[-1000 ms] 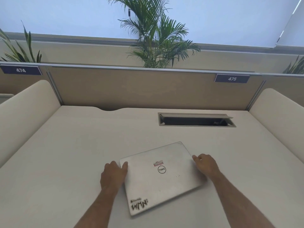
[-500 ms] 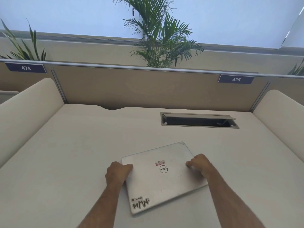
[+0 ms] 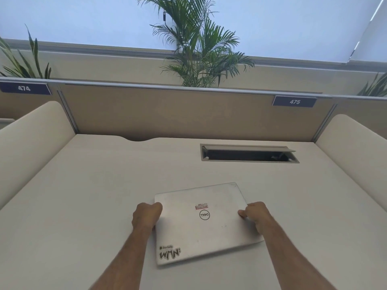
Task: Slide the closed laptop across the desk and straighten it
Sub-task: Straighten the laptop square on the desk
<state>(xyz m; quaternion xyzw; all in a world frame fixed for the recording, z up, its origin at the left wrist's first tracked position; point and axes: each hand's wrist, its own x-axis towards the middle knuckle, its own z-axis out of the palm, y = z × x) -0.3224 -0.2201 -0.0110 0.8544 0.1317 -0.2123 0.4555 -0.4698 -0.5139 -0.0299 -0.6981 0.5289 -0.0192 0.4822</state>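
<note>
A closed silver laptop (image 3: 205, 227) with stickers on its lid lies flat on the cream desk (image 3: 94, 195), near the front and slightly right of centre. It sits a little crooked, its far right corner turned away from me. My left hand (image 3: 146, 216) grips the laptop's left edge with curled fingers. My right hand (image 3: 256, 214) holds the right edge, thumb on the lid.
A cable slot (image 3: 249, 153) with a raised flap is set into the desk behind the laptop. A tan partition (image 3: 178, 114) closes the back, with rounded side panels at left (image 3: 31, 139) and right (image 3: 356, 147). Plants stand behind the partition.
Both hands have closed from resting flat beside the laptop to gripping its side edges. The laptop has turned slightly, lying less skewed than before.
</note>
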